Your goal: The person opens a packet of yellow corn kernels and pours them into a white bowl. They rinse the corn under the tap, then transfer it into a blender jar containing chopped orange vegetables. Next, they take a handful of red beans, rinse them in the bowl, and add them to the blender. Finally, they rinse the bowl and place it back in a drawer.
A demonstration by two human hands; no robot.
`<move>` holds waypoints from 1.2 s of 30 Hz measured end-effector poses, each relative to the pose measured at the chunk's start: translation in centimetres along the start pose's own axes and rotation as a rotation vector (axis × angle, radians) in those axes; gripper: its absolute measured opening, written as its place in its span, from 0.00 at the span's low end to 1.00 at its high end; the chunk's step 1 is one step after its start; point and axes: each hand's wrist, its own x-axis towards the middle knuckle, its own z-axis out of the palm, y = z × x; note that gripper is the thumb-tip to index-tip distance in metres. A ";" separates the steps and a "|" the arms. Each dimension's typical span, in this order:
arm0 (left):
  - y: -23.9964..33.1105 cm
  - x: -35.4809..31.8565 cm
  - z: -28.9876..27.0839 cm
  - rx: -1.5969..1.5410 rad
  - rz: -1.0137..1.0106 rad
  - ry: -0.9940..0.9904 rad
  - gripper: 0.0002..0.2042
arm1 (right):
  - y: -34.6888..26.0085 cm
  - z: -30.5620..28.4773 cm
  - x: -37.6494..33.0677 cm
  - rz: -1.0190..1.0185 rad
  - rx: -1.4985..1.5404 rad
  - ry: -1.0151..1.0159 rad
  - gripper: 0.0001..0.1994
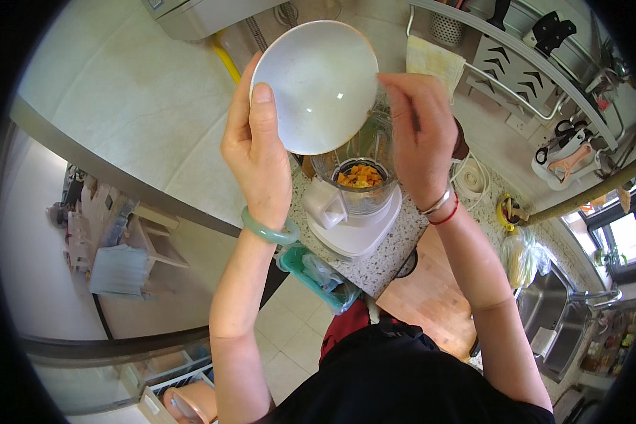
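Observation:
A white bowl is raised and tilted, its bare inside toward me. My left hand grips it by the left side, thumb over the rim and fingers behind. Beside the right rim is my right hand, fingers bent and drawn together; whether they pinch anything is hidden. Below the bowl stands a white blender with a clear jar. Orange diced pieces lie at the jar's bottom. The bowl covers part of the jar's upper end.
Right of the blender, a wooden cutting board rests on the speckled counter. A sink is farther right, near a plastic bag. A teal bin stands below the counter edge. Knives and scissors hang from a wall rack.

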 end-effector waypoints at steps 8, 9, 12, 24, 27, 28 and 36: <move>0.1 -0.7 0.5 -0.023 -0.072 -0.087 0.20 | -2.0 3.2 0.4 -0.112 -0.136 -0.253 0.25; 0.1 -0.7 0.7 -0.033 -0.077 -0.094 0.20 | -2.2 3.2 0.3 -0.104 -0.116 -0.269 0.25; 0.1 -0.5 0.9 -0.053 -0.085 -0.101 0.20 | -2.7 3.1 -0.3 -0.090 -0.020 -0.336 0.24; -1.6 -0.1 0.0 0.149 0.087 -0.076 0.20 | -1.0 -0.7 -2.6 -0.081 0.071 -0.591 0.09; -1.7 0.8 -0.4 0.148 0.094 -0.039 0.21 | 0.4 -1.4 -2.7 0.026 -0.094 -0.777 0.04; -1.7 1.0 -0.5 0.144 0.095 -0.037 0.21 | 1.0 -1.1 -3.2 0.043 -0.082 -0.774 0.04; -1.6 0.6 -1.1 0.064 -0.095 -0.052 0.21 | -0.3 -1.8 -1.5 0.370 0.252 -0.584 0.06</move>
